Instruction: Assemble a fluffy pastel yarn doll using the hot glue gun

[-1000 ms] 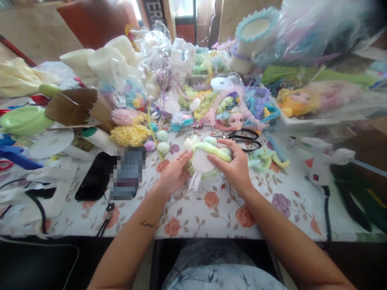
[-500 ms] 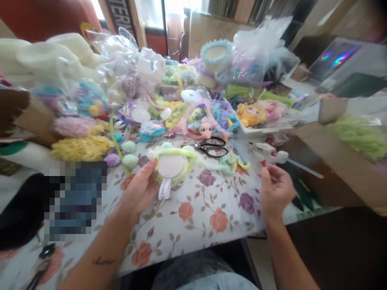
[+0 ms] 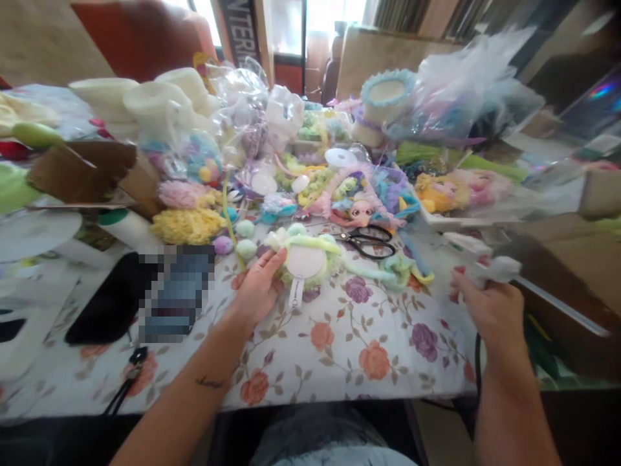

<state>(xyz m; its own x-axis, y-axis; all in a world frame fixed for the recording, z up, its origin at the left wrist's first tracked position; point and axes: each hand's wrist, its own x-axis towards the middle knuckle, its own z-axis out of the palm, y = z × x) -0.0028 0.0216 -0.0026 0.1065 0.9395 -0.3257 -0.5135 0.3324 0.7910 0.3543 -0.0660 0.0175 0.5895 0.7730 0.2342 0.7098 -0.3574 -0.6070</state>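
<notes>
In the head view my left hand (image 3: 262, 285) pinches the left edge of a round craft piece (image 3: 306, 262) with a white flat disc, pale green fuzzy trim and a white printed tag (image 3: 296, 292). A pale green and yellow fuzzy strip (image 3: 369, 270) trails from it to the right. My right hand (image 3: 497, 314) is closed round the handle of a white hot glue gun (image 3: 468, 249) with red parts. From the gun's rear sticks out a translucent glue stick (image 3: 565, 307). Black-handled scissors (image 3: 371, 242) lie just behind the craft piece.
Two phones, one black (image 3: 104, 301) and one blurred out (image 3: 177, 294), lie left of my arm. Yarn pieces, pom-poms (image 3: 246, 248) and doll heads (image 3: 439, 191) crowd the back. Cardboard boxes (image 3: 87, 168) stand at both sides, and a cord (image 3: 478, 362) hangs by my right wrist.
My right hand has gone from holding a small red-tipped bit beside the glue gun to gripping the gun itself. The view has turned left. My left hand stays on the craft piece.
</notes>
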